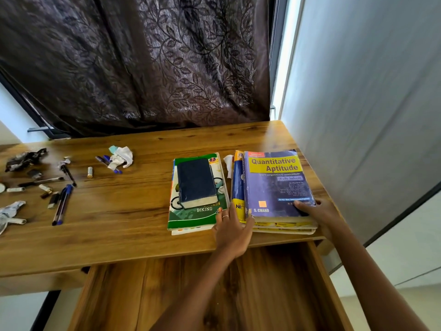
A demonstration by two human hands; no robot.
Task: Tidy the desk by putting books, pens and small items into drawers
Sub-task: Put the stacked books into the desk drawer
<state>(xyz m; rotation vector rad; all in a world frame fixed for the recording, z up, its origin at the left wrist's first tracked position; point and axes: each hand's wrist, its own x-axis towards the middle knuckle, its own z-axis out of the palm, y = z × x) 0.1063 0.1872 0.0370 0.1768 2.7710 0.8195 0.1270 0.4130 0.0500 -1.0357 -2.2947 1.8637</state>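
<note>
A purple and yellow "Quantitative Aptitude" book (276, 185) tops a stack of books at the desk's right front. My right hand (317, 211) grips the stack's near right corner, thumb on the cover. My left hand (232, 229) holds the stack's near left edge, between it and a green "Biking" book (191, 217). A dark blue book (195, 181) lies on the green one. Below the desk's front edge, a wooden drawer (214, 295) stands pulled out, with nothing visible inside. Pens (62, 203) and small items lie scattered on the left of the desk.
A wooden desk (119, 223) stands against a dark leaf-patterned curtain (143, 68), with a grey wall (370, 103) at its right. Crumpled paper (121, 156), a small battery (90, 172), a black wrapper (23, 160) and white scraps (9, 212) litter the left side.
</note>
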